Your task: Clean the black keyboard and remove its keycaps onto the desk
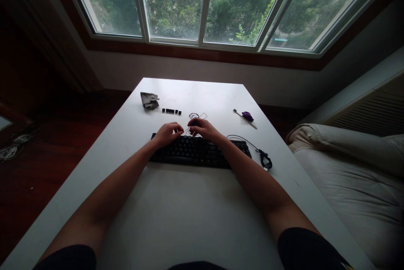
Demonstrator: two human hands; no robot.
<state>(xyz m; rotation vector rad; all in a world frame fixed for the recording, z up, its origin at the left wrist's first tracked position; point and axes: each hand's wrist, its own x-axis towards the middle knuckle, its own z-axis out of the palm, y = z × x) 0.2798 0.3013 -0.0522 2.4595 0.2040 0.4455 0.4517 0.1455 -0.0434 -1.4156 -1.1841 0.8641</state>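
Observation:
A black keyboard (pixel 192 152) lies across the white table under both my forearms. My left hand (pixel 168 133) is over its upper left edge, fingers curled and thumb drawn close to them; anything between the fingertips is too small to make out. Just to the right, my right hand (pixel 203 129) is closed on a thin wire keycap puller (pixel 204 115), whose wire loops stick out beyond the fingers. Behind my left hand, several loose black keycaps (pixel 171 111) form a short row. The keyboard's bundled cable (pixel 265 160) rests at its right end.
A crumpled grey cloth (pixel 149 100) lies at the table's far left. Toward the right are a thin-handled brush (pixel 248 120) and a small purple bundle (pixel 248 116). A pale padded seat (pixel 344 177) stands beside the table (pixel 189 211), and a window is beyond it.

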